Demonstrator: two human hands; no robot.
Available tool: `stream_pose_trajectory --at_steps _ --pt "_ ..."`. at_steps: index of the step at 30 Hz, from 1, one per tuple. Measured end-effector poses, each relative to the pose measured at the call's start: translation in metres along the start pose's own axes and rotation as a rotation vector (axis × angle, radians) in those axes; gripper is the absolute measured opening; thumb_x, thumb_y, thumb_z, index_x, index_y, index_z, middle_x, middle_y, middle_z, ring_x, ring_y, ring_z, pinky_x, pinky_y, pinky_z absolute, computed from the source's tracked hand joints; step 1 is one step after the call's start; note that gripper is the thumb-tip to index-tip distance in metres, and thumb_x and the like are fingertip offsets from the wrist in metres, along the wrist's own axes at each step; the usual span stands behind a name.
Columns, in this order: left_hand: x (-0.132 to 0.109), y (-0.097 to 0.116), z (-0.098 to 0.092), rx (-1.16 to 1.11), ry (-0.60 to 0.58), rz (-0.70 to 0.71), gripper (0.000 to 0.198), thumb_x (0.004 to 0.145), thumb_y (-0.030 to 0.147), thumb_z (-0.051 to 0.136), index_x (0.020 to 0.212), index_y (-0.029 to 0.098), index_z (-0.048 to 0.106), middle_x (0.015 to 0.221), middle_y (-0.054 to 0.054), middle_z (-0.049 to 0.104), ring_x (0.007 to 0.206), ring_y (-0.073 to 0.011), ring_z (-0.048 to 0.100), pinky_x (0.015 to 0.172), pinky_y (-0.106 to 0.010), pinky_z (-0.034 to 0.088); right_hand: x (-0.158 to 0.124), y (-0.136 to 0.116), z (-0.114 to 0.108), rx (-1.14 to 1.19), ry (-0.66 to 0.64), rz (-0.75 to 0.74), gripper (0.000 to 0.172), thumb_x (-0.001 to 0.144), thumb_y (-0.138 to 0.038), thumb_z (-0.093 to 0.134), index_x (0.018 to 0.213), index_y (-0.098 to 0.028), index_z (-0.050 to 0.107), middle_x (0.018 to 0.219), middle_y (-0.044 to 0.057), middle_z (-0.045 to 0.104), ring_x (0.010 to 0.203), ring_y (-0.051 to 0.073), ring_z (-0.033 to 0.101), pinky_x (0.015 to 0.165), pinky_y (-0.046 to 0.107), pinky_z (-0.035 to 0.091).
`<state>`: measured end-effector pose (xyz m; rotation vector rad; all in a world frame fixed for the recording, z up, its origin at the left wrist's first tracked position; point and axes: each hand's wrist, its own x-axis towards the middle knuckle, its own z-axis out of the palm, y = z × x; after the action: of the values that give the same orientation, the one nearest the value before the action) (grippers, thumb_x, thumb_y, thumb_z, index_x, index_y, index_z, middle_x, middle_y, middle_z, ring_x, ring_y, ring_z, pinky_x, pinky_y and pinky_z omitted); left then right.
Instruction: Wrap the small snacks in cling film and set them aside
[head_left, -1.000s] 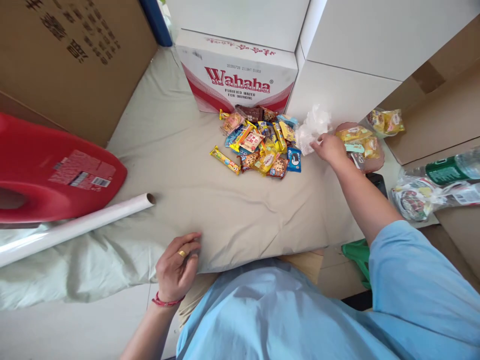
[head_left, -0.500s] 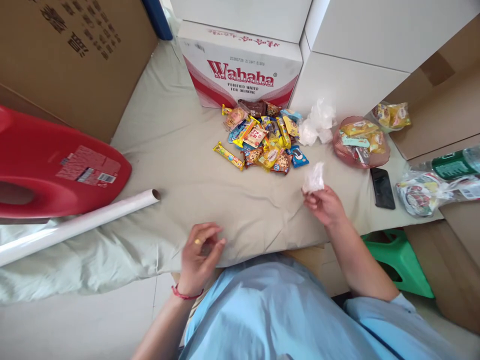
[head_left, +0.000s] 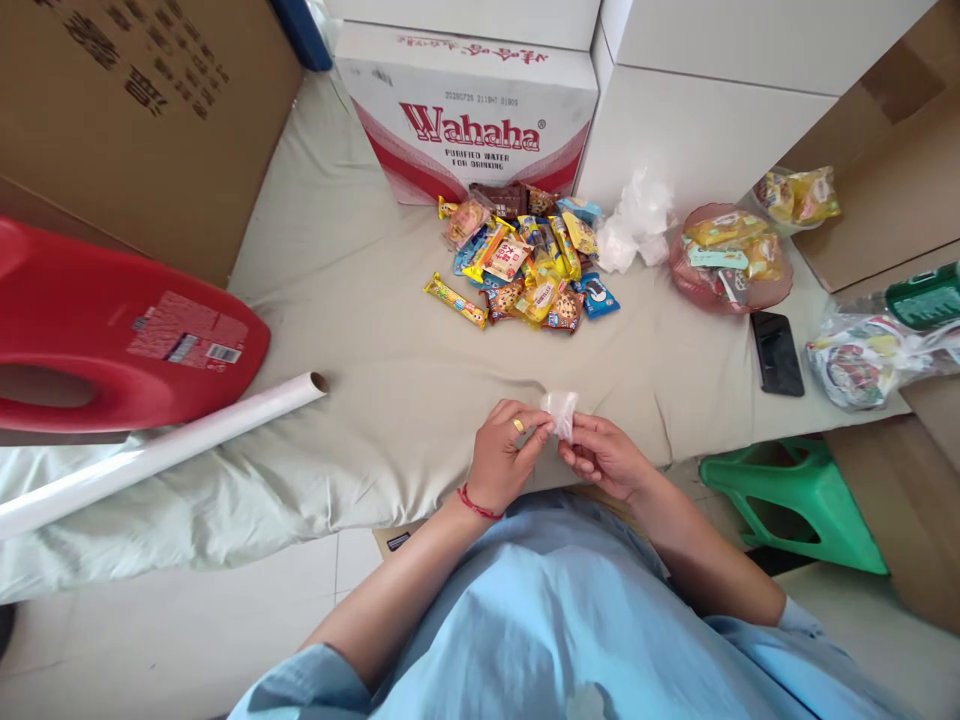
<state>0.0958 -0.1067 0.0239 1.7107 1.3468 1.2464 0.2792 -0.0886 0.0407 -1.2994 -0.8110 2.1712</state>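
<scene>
Close to the front edge of the cloth-covered table, a small crumpled piece of clear plastic, seemingly a bag point(head_left: 561, 412), is held between both hands. My left hand point(head_left: 510, 447), with a gold ring and a red bracelet, pinches its left side between thumb and forefinger. From the right, my right hand point(head_left: 604, 455) grips the same plastic with its fingers curled. Beyond the hands lies a heap of wrapped snacks point(head_left: 525, 260), with one yellow stick packet point(head_left: 455, 301) at its left. Crumpled clear plastic bags point(head_left: 637, 225) rest beside the heap.
A Wahaha water carton point(head_left: 480, 120) stands behind the snacks. To the right are a pink bowl point(head_left: 686, 285) of snacks, a black phone point(head_left: 778, 355) and a green bottle point(head_left: 922, 298). At left lie a red jug point(head_left: 187, 330) and a white roll point(head_left: 225, 425). A green stool point(head_left: 847, 520) stands below.
My right hand has brought the plastic bag left and nearer to me. My left hand has moved right and taken hold of it. The view has shifted slightly.
</scene>
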Motion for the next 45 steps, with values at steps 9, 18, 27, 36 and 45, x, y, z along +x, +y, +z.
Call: stream_pose_trajectory --at_steps 9,18,27,36,45 --pt "-0.007 -0.001 -0.001 -0.268 -0.007 -0.27 0.015 0.094 0.035 0.068 0.088 0.023 0.073 0.085 -0.002 0.068 0.079 -0.0149 0.061 0.074 -0.027 0.047 0.007 0.006 -0.01 -0.403 0.155 -0.483 0.035 0.082 -0.054 0.079 0.096 -0.024 0.071 0.103 0.005 0.065 0.084 0.016 0.058 0.071 0.028 0.049" --pt "-0.006 -0.01 -0.009 -0.791 0.214 -0.649 0.036 0.083 0.053 0.076 0.087 0.021 0.059 0.078 0.003 0.057 0.069 -0.0108 0.05 0.067 -0.024 0.043 0.003 -0.013 -0.036 -0.054 0.219 -0.266 0.041 0.073 -0.052 0.086 0.086 -0.021 0.064 0.061 -0.007 0.047 0.049 0.007 0.032 0.044 0.02 0.025" --pt "-0.008 -0.008 -0.003 -0.703 0.267 -0.676 0.043 0.085 0.061 0.07 0.093 0.023 0.051 0.077 0.004 0.053 0.067 -0.0107 0.049 0.064 -0.024 0.044 -0.01 0.004 -0.011 -0.994 0.255 -0.912 0.045 0.084 -0.045 0.081 0.123 -0.028 0.066 0.123 0.011 0.064 0.108 0.028 0.059 0.096 0.045 0.05" --pt "-0.011 -0.012 -0.02 -0.692 0.159 -0.655 0.042 0.085 0.06 0.073 0.092 0.021 0.057 0.069 0.006 0.049 0.058 -0.0088 0.042 0.055 -0.023 0.037 -0.001 -0.014 0.001 -0.659 0.143 -0.768 0.015 0.097 -0.036 0.064 0.1 -0.026 0.075 0.111 0.007 0.069 0.102 0.022 0.064 0.091 0.039 0.051" --pt "-0.004 -0.016 -0.049 -0.548 0.027 -0.561 0.041 0.08 0.054 0.08 0.094 0.019 0.065 0.075 0.003 0.055 0.064 -0.0096 0.047 0.06 -0.022 0.04 -0.001 -0.015 -0.011 -0.27 0.208 -0.394 0.033 0.086 -0.054 0.075 0.08 -0.022 0.071 0.06 -0.004 0.052 0.053 0.01 0.04 0.052 0.025 0.034"
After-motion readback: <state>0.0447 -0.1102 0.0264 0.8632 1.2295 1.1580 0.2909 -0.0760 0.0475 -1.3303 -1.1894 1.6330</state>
